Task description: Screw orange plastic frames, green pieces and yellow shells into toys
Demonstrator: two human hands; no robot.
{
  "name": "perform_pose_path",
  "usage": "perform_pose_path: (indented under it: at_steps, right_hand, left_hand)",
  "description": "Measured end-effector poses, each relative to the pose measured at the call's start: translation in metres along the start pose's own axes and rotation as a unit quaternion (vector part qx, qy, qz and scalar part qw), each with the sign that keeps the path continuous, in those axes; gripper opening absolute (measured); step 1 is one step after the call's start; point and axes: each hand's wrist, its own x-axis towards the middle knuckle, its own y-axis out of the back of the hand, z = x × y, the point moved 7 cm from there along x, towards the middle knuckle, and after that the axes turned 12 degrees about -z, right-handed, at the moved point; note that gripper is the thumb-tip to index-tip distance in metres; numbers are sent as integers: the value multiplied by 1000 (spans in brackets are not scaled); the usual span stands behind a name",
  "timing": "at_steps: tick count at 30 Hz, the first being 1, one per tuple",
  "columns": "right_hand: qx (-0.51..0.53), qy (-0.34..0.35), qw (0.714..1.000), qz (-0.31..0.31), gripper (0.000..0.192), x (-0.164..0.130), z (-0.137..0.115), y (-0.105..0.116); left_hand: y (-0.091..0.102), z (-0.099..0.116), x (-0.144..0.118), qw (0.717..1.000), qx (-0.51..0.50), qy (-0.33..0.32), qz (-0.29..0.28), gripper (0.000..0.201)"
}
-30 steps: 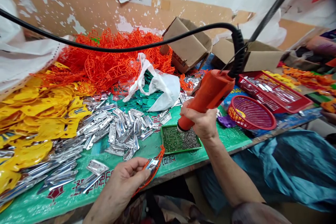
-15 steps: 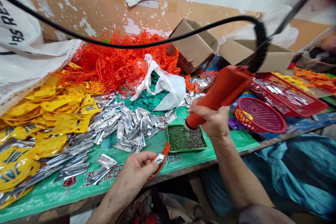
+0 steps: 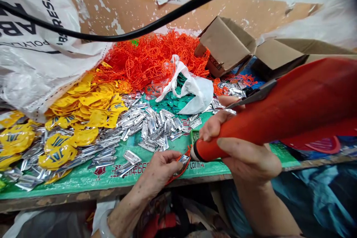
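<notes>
My right hand (image 3: 245, 148) is wrapped round a thick red electric screwdriver (image 3: 251, 122), tilted with its tip down and to the left. Between thumb and fingers, my left hand (image 3: 161, 167) pinches an orange plastic frame (image 3: 180, 174) with a small silver metal plate (image 3: 184, 158) on it. The screwdriver's pale tip is right at the plate's edge; I cannot tell whether they touch. Behind it, the green screw tray (image 3: 194, 132) is mostly hidden by the tool and my right hand. Loose silver plates (image 3: 156, 128) lie in a heap beyond my left hand.
Yellow plastic pieces (image 3: 83, 104) are piled at left beside a white sack (image 3: 55, 44). Orange frames (image 3: 145, 57) form a big heap at the back, near teal pieces (image 3: 173, 100) in a white bag (image 3: 199, 91). Cardboard boxes (image 3: 225, 44) stand behind. A black cable (image 3: 134, 35) crosses above.
The screwdriver has come down from over the screw tray to the frame and plate in my left hand, its body now lying flatter. The view has shifted, so the table things sit further right.
</notes>
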Motion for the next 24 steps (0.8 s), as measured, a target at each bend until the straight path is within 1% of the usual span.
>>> perform_pose_path:
  at_steps: [2, 5, 10, 16, 21, 24]
  right_hand:
    - [-3, -10, 1000, -11, 38, -1, 3, -3]
    - [-16, -18, 1000, -9, 43, 1, 5, -3]
    - [-72, -35, 997, -3, 51, 4, 3, -4]
    - [-93, -49, 994, -15, 52, 4, 3, -7]
    - [-75, -36, 996, -28, 49, 1, 3, -10]
    - [-83, -31, 996, -21, 49, 0, 2, -10]
  left_hand:
    - [0, 2, -1, 1000, 5, 3, 7, 24]
    - [2, 3, -1, 1000, 14, 11, 18, 26]
    - [3, 4, 0, 999, 28, 11, 18, 28]
    - [3, 3, 1, 999, 34, 9, 12, 31]
    - [4, 2, 1, 1000, 19, 5, 20, 30]
    - [3, 3, 0, 1000, 11, 2, 24, 28]
